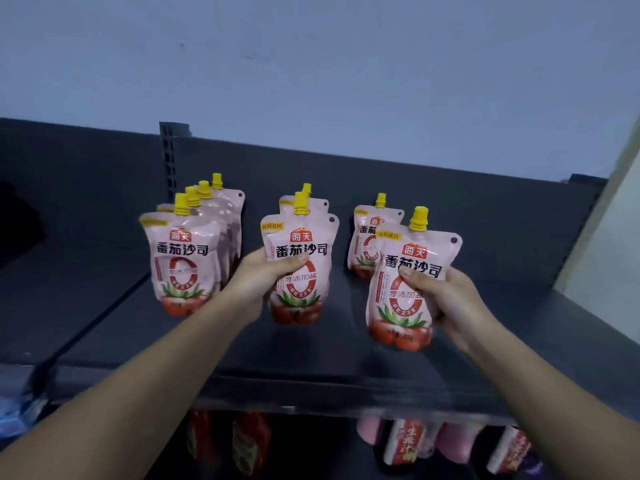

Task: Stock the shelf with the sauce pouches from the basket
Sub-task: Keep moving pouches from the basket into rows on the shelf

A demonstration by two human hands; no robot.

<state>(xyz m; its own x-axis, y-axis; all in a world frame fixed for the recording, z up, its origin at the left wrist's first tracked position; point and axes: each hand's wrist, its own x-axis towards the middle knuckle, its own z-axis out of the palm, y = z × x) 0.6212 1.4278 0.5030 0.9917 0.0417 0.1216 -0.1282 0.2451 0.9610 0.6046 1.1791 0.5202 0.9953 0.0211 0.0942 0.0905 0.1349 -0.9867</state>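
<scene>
Pink sauce pouches with yellow caps stand on a dark top shelf (pixel 329 362). A row of several pouches (pixel 183 258) stands at the left. My left hand (pixel 263 282) grips the front pouch of the middle row (pixel 304 244), with another pouch right behind it. My right hand (pixel 446 303) holds a pouch (pixel 408 285) upright, just above the shelf, in front of a single standing pouch (pixel 367 237) at the right. The basket is out of view.
The shelf's dark back panel (pixel 450 202) and a slotted upright post (pixel 169 157) stand behind the pouches. Below the shelf's front edge sit bottles and packets (pixel 408 441) on a lower level. A pale wall (pixel 602 258) borders the right side.
</scene>
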